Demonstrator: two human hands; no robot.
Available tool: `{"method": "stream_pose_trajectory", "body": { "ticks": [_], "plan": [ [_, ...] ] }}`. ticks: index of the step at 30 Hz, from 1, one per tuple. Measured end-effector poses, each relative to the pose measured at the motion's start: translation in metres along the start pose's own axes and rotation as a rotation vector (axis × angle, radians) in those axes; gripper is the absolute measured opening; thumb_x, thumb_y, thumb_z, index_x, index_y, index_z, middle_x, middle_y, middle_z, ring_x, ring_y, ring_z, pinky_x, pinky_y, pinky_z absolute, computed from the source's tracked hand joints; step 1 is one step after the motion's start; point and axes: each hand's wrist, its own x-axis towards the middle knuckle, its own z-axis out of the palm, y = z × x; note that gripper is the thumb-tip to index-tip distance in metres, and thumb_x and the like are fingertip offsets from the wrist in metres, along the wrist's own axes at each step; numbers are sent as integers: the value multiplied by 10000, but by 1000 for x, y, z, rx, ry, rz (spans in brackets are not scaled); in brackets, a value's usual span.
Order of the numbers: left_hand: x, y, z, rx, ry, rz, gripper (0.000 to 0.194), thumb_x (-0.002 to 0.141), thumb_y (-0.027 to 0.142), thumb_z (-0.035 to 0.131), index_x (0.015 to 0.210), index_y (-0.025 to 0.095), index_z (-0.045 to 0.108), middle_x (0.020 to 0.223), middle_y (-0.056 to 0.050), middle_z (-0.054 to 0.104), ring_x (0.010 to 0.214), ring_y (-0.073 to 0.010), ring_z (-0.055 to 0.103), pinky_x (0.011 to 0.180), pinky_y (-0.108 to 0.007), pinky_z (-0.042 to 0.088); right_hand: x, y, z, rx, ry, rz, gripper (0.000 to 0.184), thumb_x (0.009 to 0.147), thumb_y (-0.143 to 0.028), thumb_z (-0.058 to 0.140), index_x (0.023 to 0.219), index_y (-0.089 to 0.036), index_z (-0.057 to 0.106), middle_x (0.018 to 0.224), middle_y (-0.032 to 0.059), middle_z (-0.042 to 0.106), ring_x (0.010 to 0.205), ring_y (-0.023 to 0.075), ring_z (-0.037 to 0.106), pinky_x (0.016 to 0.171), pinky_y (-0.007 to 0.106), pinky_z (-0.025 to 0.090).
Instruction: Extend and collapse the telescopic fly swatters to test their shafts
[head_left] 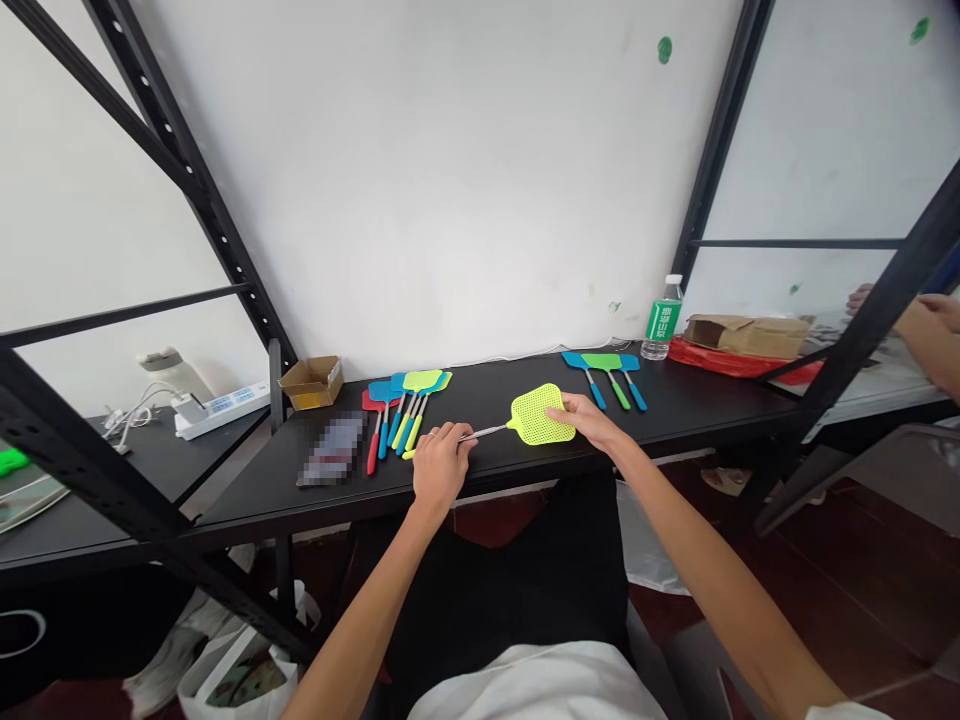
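A yellow-green fly swatter (pixel 534 412) is stretched between my two hands above the black shelf. My left hand (pixel 441 462) is wrapped round its handle end, with the thin metal rod coming out toward the right. The fingers of my right hand (pixel 589 420) pinch the perforated head at its right edge, thumb on top. Just beyond my left hand lies a cluster of red, blue and yellow fly swatters (pixel 397 385), partly overlapping, handles toward me. Farther right, two blue swatters and a green fly swatter (pixel 606 362) lie fanned together.
At the left of the shelf (pixel 255 497) are a small open cardboard box (pixel 309 387) and a blurred-out flat object (pixel 335 448). A water bottle (pixel 663 320) stands at the back right, beside red plastic and a brown package (pixel 742 337). Another person's arm (pixel 926 335) shows far right. Black metal posts frame both sides.
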Motion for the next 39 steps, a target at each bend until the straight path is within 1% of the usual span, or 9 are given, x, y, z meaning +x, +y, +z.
{"method": "stream_pose_trajectory", "body": {
  "ticks": [8, 13, 15, 17, 21, 23, 30, 35, 39],
  "plan": [
    [0, 1, 1, 34, -39, -5, 345, 1037, 380, 407, 909, 228, 689, 831, -41, 735, 786, -225, 639, 777, -371, 352, 3, 7, -6, 28, 85, -44, 380, 721, -451, 829, 999, -196, 788, 1041, 98, 768, 1024, 287, 683, 952, 428, 489],
    [1, 1, -1, -1, -26, -59, 264, 1016, 351, 451, 993, 227, 682, 906, -60, 738, 844, -246, 648, 757, -359, 377, 2, 4, -9, 142, 232, -45, 364, 860, -501, 695, 1148, -282, 738, 1285, 70, 685, 1183, 264, 617, 950, 367, 503],
    [1, 2, -3, -16, -20, -82, 204, 994, 338, 497, 1002, 232, 671, 913, -53, 728, 838, -242, 642, 731, -346, 387, 2, 3, -9, 161, 280, -18, 393, 889, -554, 635, 1150, -277, 734, 1294, 84, 676, 1161, 264, 628, 905, 352, 526],
    [1, 2, -4, -31, -27, -100, 159, 976, 324, 528, 1002, 238, 659, 914, -47, 714, 828, -233, 639, 706, -332, 393, 3, 3, -7, 108, 271, 13, 423, 890, -575, 620, 1133, -250, 742, 1242, 104, 698, 1068, 260, 662, 847, 347, 540],
    [1, 3, -5, -51, -46, -93, 162, 980, 319, 522, 1015, 244, 662, 912, -41, 703, 811, -221, 638, 680, -320, 390, 4, 4, -2, -73, 71, -15, 392, 811, -449, 756, 1134, -228, 753, 1136, 83, 738, 942, 231, 672, 808, 337, 521],
    [1, 2, -3, -45, -49, -76, 194, 991, 324, 503, 1027, 242, 675, 907, -40, 710, 813, -221, 641, 680, -324, 385, 4, 6, -1, -107, 21, -49, 383, 785, -403, 780, 1123, -226, 761, 1095, 71, 749, 914, 223, 666, 804, 341, 507],
    [1, 0, 1, -3, -65, -46, 307, 1032, 322, 408, 988, 217, 694, 898, -60, 735, 827, -234, 650, 705, -338, 368, 6, 12, -3, -118, 145, -58, 370, 718, -418, 811, 1008, -190, 791, 997, 87, 762, 873, 219, 651, 757, 343, 498],
    [1, 1, -3, -48, -27, -59, 257, 1021, 354, 445, 1009, 228, 668, 893, -45, 721, 813, -226, 638, 689, -333, 379, 5, 8, -7, 32, 229, -11, 389, 806, -438, 747, 1166, -291, 737, 1277, 68, 682, 1048, 246, 657, 766, 329, 555],
    [1, 2, -5, -61, -14, -82, 158, 989, 316, 507, 1001, 242, 646, 913, -40, 703, 836, -226, 634, 687, -323, 394, 3, 4, -8, 103, 219, 35, 427, 883, -554, 632, 1149, -239, 744, 1179, 113, 722, 954, 250, 689, 696, 321, 557]
  ]
}}
